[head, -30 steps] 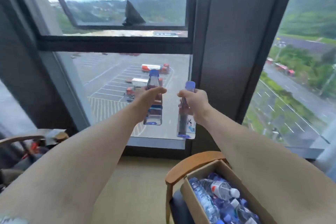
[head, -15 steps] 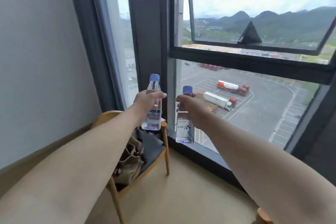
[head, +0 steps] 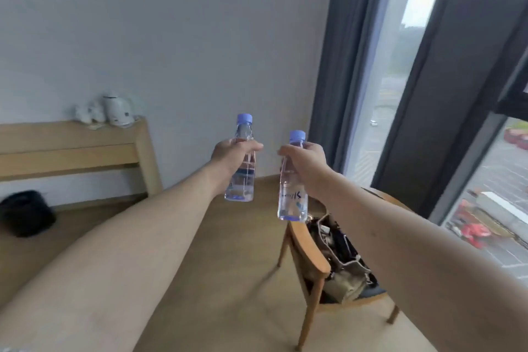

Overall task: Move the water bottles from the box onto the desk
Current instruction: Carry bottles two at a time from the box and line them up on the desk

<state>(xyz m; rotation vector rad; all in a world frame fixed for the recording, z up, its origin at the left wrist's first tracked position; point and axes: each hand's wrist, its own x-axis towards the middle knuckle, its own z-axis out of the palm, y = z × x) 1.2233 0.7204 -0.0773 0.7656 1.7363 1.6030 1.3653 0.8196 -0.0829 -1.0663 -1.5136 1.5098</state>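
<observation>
Carrying step, by the look of it: two bottles out of the box, not yet set down. Left hand (head: 233,153) wrapped round the upper body of the left bottle (head: 241,171), cap above the fingers (head: 251,146). Right hand (head: 304,163) curled round the neck of the right bottle (head: 293,197), label hanging below the fingers. Both upright, apart. Wooden worktop (head: 71,137) well beyond, left of the left fingers. Next, probably: carrying across, lowering base-first, then letting go.
</observation>
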